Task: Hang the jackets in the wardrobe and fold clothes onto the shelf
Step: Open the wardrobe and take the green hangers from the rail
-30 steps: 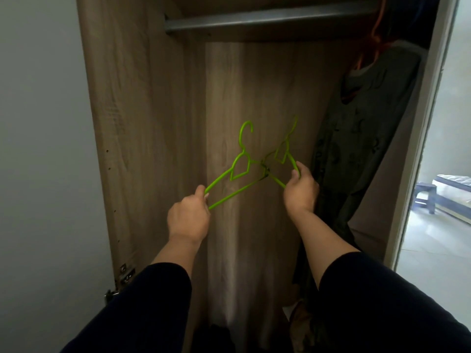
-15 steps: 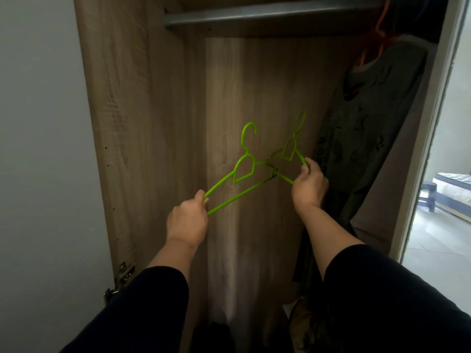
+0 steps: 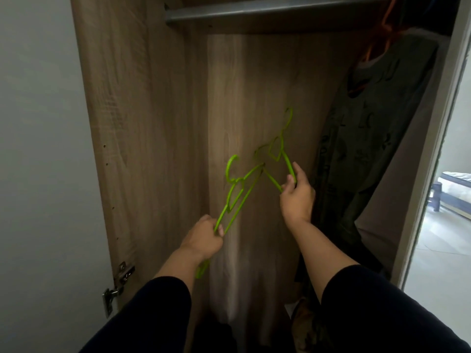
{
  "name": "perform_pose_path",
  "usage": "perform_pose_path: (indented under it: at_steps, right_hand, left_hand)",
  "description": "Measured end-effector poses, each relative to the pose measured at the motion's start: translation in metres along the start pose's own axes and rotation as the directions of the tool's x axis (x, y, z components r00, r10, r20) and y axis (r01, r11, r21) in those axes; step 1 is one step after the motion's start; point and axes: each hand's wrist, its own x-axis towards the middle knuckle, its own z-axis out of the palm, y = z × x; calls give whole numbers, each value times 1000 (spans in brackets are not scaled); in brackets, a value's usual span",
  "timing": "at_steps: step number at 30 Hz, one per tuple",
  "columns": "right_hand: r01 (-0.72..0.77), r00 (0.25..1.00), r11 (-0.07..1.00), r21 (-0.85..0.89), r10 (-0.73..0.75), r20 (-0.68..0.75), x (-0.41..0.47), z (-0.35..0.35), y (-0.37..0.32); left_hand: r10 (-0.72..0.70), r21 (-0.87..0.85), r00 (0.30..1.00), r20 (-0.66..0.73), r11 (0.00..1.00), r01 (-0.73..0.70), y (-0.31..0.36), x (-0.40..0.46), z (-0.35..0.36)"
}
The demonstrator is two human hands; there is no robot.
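You have one view only, from your head. It faces forward and down into the wardrobe (image 3: 142, 123), close up.

Plain grey wall (image 3: 33, 149) at left, beside the wood-grain side panel (image 3: 122, 123). Metal door hinge (image 3: 116, 289) low on that panel's edge. At right, a white door frame (image 3: 433, 161) opens onto a brighter room: pale floor (image 3: 443, 250), bed (image 3: 456, 179) partly visible, dark stool (image 3: 436, 197) near it.
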Motion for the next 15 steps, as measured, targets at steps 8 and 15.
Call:
perform_pose_path:
  at_steps: [8,15]
  right_hand:
    - [116,992,993,-6,-115,42,-15,6,7]
    - [143,989,989,-24,-142,43,-15,3,12]
  left_hand:
    - [-202,-306,975,-90,937,166,39,25,17]
    - [-233,-151,950,-208,967,204,35,31,20]
